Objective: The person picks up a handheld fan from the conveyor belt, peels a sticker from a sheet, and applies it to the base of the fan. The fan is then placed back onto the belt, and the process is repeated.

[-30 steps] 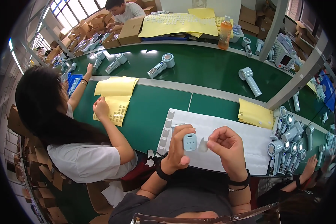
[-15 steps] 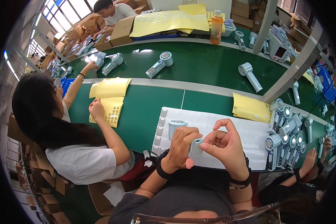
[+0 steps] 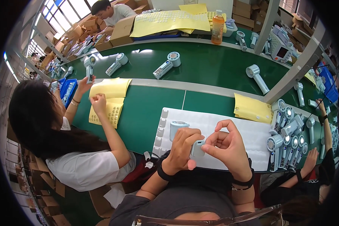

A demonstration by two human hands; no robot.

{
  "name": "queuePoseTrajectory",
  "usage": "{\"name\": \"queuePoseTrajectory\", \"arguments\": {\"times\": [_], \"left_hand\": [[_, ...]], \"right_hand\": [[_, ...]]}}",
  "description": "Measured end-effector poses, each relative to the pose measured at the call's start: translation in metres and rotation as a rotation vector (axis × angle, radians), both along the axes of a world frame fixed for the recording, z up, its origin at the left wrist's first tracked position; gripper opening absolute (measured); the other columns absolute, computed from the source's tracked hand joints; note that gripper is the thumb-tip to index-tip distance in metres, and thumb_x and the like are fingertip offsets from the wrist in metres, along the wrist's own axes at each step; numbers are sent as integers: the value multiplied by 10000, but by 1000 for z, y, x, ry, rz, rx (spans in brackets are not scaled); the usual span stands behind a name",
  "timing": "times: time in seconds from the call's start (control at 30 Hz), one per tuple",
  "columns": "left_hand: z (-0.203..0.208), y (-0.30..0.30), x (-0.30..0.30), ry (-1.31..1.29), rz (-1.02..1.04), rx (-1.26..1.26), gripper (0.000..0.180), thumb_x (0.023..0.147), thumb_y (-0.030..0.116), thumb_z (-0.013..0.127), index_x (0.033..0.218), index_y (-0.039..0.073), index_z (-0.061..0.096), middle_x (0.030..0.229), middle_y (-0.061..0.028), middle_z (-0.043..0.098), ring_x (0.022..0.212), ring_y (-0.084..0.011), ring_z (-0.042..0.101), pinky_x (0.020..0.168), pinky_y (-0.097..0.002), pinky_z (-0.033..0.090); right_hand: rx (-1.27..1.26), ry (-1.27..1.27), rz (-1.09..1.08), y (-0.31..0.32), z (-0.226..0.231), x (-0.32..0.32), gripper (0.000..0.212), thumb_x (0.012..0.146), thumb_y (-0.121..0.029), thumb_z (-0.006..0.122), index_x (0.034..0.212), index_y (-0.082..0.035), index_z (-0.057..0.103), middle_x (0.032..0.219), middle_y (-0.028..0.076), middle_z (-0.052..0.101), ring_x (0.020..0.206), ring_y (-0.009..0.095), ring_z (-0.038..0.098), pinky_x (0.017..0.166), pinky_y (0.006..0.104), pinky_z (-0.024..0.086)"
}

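My left hand [image 3: 181, 147] is wrapped round the handle of a light blue handheld fan [image 3: 179, 126]. Its round head shows beyond my knuckles, and the handle's end, with a small slot, points toward me. At that end my right hand [image 3: 229, 148] has its thumb and index finger brought together against the handle's edge; whatever is between them, if anything, is too small to make out. The right hand's other fingers are curled loosely. Both hands are above a white foam mat [image 3: 218, 118] on the green bench.
Many light blue fans [image 3: 290, 141] are piled at the mat's right end, beside yellow sticker sheets [image 3: 252, 108]. A green conveyor belt [image 3: 203, 64] carries spaced fans beyond a metal rail. Co-workers sit close on both sides. A slanted metal post [image 3: 297, 67] rises at right.
My hands and fan have hardly moved. Fans on the belt have shifted right. The left co-worker has lifted a fan off the belt, and a right-hand co-worker's arm now stretches toward the belt.
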State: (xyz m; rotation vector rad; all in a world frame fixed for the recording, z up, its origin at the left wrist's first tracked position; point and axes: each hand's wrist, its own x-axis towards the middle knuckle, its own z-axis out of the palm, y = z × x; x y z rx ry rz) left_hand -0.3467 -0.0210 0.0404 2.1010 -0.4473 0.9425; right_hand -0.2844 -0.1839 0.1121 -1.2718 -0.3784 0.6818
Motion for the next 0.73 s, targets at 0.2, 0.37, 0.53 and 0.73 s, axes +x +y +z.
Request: {"name": "queuePoseTrajectory", "arguments": {"times": [0.2, 0.37, 0.53, 0.73], "left_hand": [[2, -2, -2, 13, 37, 4, 799, 919, 718, 201, 1109, 6, 509, 988, -169, 586, 860, -302, 560, 776, -394, 455], [-1, 0, -2, -5, 6, -3, 670, 946, 633, 361, 1153, 15, 519, 1037, -154, 577, 898, -322, 559, 822, -433, 425], [-2, -1, -2, -6, 5, -20, 630, 951, 600, 399, 1159, 17, 516, 1039, -152, 576, 900, -319, 558, 824, -429, 422], [0, -1, -4, 56, 35, 21, 606, 873, 549, 601, 1167, 26, 515, 1056, -155, 577, 915, -319, 558, 841, -446, 412]], "right_hand": [[-47, -11, -9, 1, 2, -2, 485, 771, 42, 750, 1075, -72, 389, 830, 57, 639, 802, 98, 618, 777, 234, 502], [-53, -54, -20, 2, 2, -4, 476, 775, 46, 741, 1075, -69, 390, 829, 59, 641, 798, 101, 622, 774, 234, 502], [-38, -38, -21, 2, 1, -4, 473, 777, 45, 740, 1073, -69, 390, 825, 60, 641, 791, 100, 622, 772, 236, 502], [-193, -243, -75, 2, -1, -8, 472, 777, 13, 757, 1062, -69, 389, 818, 73, 641, 784, 96, 617, 767, 221, 492]]}}
